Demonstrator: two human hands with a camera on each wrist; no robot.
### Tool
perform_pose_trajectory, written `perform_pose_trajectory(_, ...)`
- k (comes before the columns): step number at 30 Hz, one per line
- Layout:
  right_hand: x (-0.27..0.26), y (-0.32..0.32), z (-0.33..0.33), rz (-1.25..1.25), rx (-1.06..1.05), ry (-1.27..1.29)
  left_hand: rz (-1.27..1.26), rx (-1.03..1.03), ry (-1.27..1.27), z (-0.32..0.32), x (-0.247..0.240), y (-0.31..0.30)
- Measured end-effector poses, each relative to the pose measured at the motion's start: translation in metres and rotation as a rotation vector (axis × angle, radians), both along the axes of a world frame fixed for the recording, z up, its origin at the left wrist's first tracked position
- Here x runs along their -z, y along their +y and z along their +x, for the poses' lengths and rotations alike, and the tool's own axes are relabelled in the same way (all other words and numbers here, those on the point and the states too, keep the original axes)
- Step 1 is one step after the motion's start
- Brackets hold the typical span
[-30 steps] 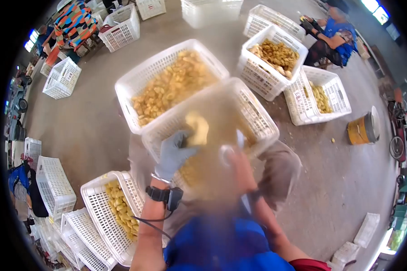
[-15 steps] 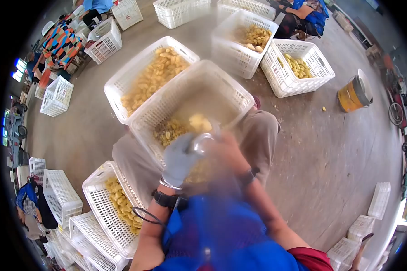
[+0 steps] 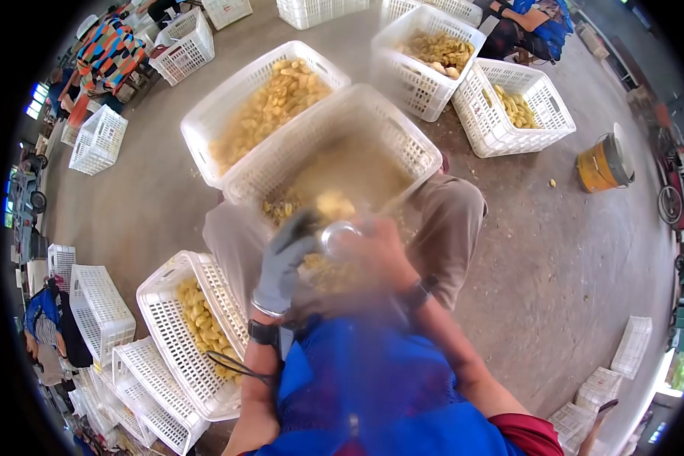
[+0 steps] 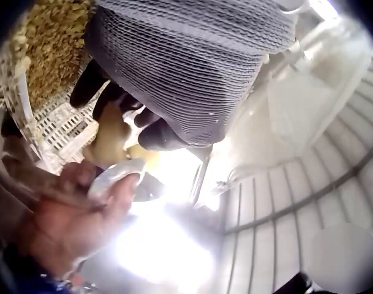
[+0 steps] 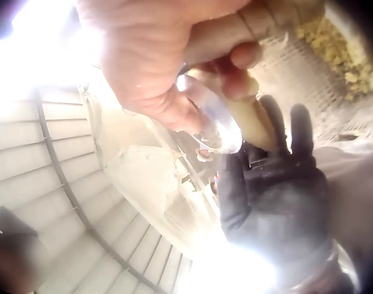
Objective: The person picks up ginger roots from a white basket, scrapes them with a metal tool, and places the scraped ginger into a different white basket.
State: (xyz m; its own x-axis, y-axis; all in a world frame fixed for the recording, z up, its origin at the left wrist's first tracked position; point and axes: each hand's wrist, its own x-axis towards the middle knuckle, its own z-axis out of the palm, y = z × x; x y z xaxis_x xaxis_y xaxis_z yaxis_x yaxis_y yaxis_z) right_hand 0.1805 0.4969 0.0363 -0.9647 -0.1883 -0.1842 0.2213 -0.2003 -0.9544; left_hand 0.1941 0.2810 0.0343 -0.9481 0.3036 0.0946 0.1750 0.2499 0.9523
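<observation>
My left hand [image 3: 280,262], in a grey knit glove with dark fingers, pinches a pale yellow piece of ginger [image 5: 255,125] above the white crate [image 3: 413,137] at my knees. My bare right hand [image 3: 380,247] grips a shiny round ring-like tool [image 5: 220,116], thumb pressed inside its rim. Seen from the right wrist, the ring lies close beside the ginger, near the gloved fingers [image 5: 301,125]. The left wrist view also has ring and ginger side by side below the glove. Small yellow pieces lie in the crate, partly blurred by a smear in the head view.
Touching the far side of this crate is another white crate [image 3: 194,144], heaped with yellow pieces. A crate of larger pieces [image 3: 197,311] leans at my left. More filled crates [image 3: 520,137] and a yellow bucket [image 3: 602,166] stand at the right. A seated person [image 3: 536,23] is beyond them.
A second ago my hands were farther apart, the left holding ginger over the crate. They came together near my lap; since half a second ago the gloved fingers have shifted slightly left.
</observation>
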Motion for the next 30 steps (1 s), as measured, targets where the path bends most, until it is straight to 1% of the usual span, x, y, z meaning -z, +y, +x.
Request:
perform_pose_trajectory(2,0.004,0.0,0.001,0.031,-0.017,-0.035,0.373,-0.094,-0.296,-0.006,0.004,-0.002)
perform_pose_trajectory(3,0.003,0.0,0.003,0.034,-0.025,-0.073,0.188,-0.028,-0.338,-0.009,0.003,-0.01)
perform_pose_trajectory(6,-0.004,0.001,0.004,-0.006,-0.008,-0.163,0.345,-0.089,-0.38,0.003,0.022,0.003)
perform_pose_trajectory(7,-0.007,0.002,0.005,-0.026,0.007,-0.19,0.255,-0.121,-0.23,0.004,0.026,0.009)
perform_pose_trajectory(10,-0.01,0.008,0.008,-0.008,-0.043,-0.093,-0.102,-0.12,-0.022,0.0,0.022,0.015)
perform_pose_trajectory(11,-0.01,0.01,0.009,0.015,-0.064,-0.044,-0.156,-0.155,-0.09,-0.001,0.015,0.016)
perform_pose_trajectory(13,-0.007,0.01,0.011,0.091,-0.127,0.098,-0.132,-0.098,-0.163,-0.004,-0.01,0.018)
perform_pose_trajectory(14,-0.007,0.01,0.011,0.115,-0.154,0.162,-0.125,-0.068,-0.194,-0.005,-0.015,0.016)
perform_pose_trajectory(15,-0.008,0.009,0.011,0.119,-0.171,0.212,-0.036,-0.096,-0.181,-0.006,-0.008,0.017)
perform_pose_trajectory(17,-0.015,0.006,0.011,0.032,-0.181,0.119,0.06,-0.092,-0.251,-0.003,0.0,0.018)
perform_pose_trajectory(18,-0.025,0.004,0.012,-0.057,-0.17,-0.025,0.111,-0.086,-0.284,-0.003,-0.003,0.021)
perform_pose_trajectory(19,-0.03,0.004,0.012,-0.145,-0.157,-0.17,0.178,-0.091,-0.376,-0.003,-0.007,0.022)
perform_pose_trajectory(21,-0.026,0.003,0.01,-0.068,-0.216,-0.072,0.314,-0.099,-0.562,-0.003,-0.014,0.024)
perform_pose_trajectory(22,-0.026,0.002,0.009,-0.03,-0.247,-0.025,0.31,-0.078,-0.572,-0.003,-0.011,0.021)
perform_pose_trajectory(24,-0.032,0.007,0.007,0.155,-0.311,0.012,0.302,-0.039,-0.589,-0.003,0.0,0.011)
perform_pose_trajectory(25,-0.037,0.008,0.005,0.247,-0.341,0.033,0.28,-0.061,-0.542,-0.001,0.006,0.007)
perform_pose_trajectory(27,-0.046,0.005,0.004,0.15,-0.11,-0.056,0.232,-0.105,-0.454,0.005,0.012,0.004)
perform_pose_trajectory(29,-0.042,0.011,-0.004,0.185,0.019,-0.053,0.297,-0.113,-0.471,0.006,0.007,0.002)
perform_pose_trajectory(30,-0.031,0.022,-0.014,0.27,0.027,-0.006,0.331,-0.117,-0.48,0.007,0.004,0.002)
